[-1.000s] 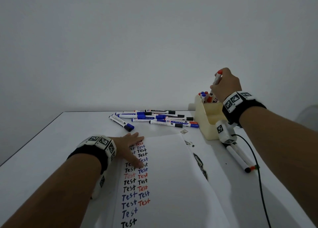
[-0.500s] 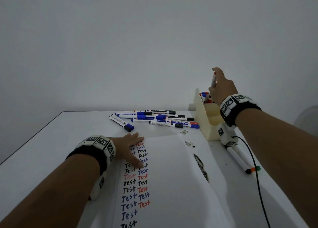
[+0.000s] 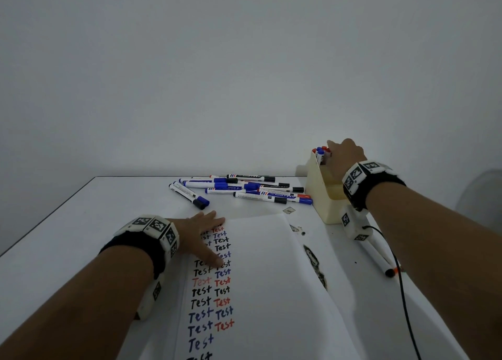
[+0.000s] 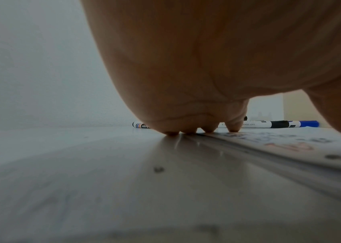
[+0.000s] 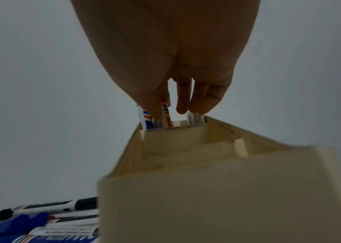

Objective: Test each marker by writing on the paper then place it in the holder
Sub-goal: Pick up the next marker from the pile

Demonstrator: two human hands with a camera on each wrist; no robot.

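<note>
The word "Test" runs down the paper (image 3: 252, 278) in two columns of black, blue and red. A marker (image 4: 269, 124) beyond the paper reads "EASY ERAS", rest hidden.

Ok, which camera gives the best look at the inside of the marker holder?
The right wrist view: it looks straight into the cream holder, showing its dividers and markers standing at the far end. The head view shows only its outside and rim; the left wrist view barely shows it.

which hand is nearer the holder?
Right. The right hand is over the holder, fingers on the markers standing in it. The left hand lies flat on the paper, well apart.
</note>
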